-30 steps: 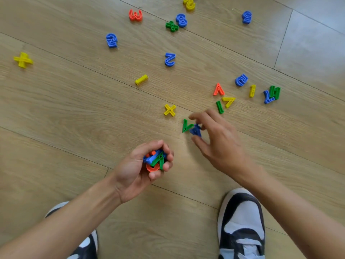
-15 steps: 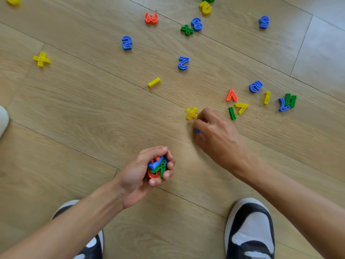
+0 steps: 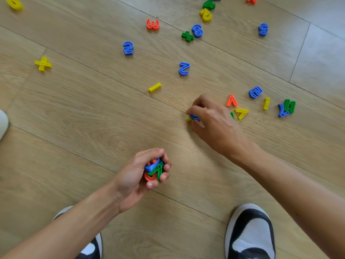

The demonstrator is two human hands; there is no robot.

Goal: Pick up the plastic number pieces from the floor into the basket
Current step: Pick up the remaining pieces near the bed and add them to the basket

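Right hand [image 3: 214, 126] now over yellow cross [image 3: 189, 119], fingers [image 3: 196, 109] pinching blue piece [image 3: 194, 117]; left hand [image 3: 133, 181] curled round several pieces [image 3: 155, 169]

My left hand [image 3: 141, 176] grips a bunch of pieces [image 3: 154, 170]; my right hand [image 3: 211, 120] pinches a blue piece [image 3: 194, 117] just over a yellow cross [image 3: 189, 119] on the wood floor [image 3: 93, 118]

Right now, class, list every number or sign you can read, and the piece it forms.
"3": red piece
"8": far blue piece
"2": middle blue piece
"2": left blue piece
"7": yellow angled piece
"1": slim yellow piece
"4": top green piece
"0": yellow ring
Handful in left hand, pinched piece in right hand: hidden.
Others: uncertain. No printed words.
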